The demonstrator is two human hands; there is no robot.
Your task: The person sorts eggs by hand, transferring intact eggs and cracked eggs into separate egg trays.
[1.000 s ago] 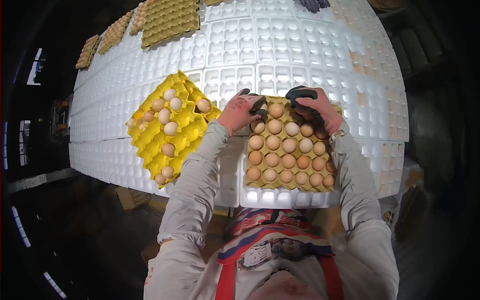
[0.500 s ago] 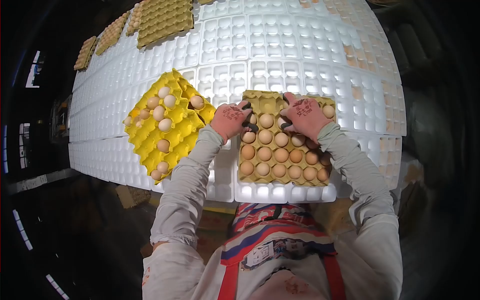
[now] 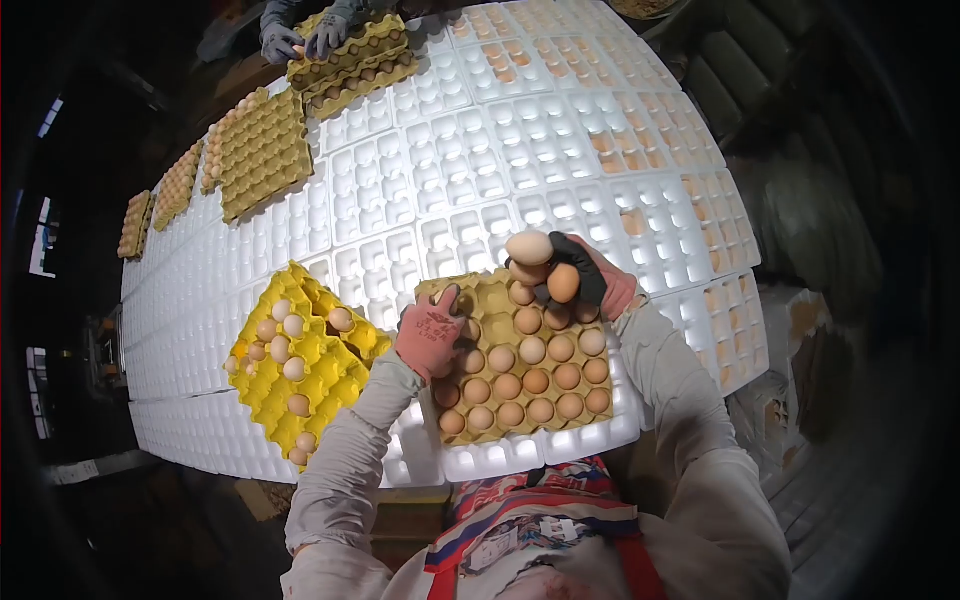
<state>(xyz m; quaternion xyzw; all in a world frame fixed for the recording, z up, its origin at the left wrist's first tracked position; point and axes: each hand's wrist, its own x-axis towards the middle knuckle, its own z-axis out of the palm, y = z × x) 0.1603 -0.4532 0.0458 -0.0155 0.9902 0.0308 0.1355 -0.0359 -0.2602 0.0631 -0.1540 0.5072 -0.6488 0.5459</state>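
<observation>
A brown pulp egg tray point(image 3: 460, 428) holding rows of brown eggs lies in front of me. My right hand point(image 3: 605, 280), in a pink glove with dark fingers, is closed around several eggs above the tray's far right part. A pale egg point(image 3: 528, 247) and a browner egg point(image 3: 563, 283) show in that grasp. At the tray's left side, my left hand point(image 3: 430, 338), gloved alike, rests with its fingers apart beside an egg point(image 3: 470, 330); its palm side is hidden. Bare cups point(image 3: 487, 295) show at the tray's far edge.
Left of me lies a yellow egg tray point(image 3: 270, 400) with scattered eggs. White foam egg trays point(image 3: 375, 175) cover the table, some with eggs at the right. Farther back are stacked pulp trays point(image 3: 265, 155) and a co-worker's gloved hands point(image 3: 325, 38) at another tray.
My right hand has lifted several eggs up from the tray. My left hand stays by the tray's left side. The view has shifted, bringing a co-worker's hands into sight.
</observation>
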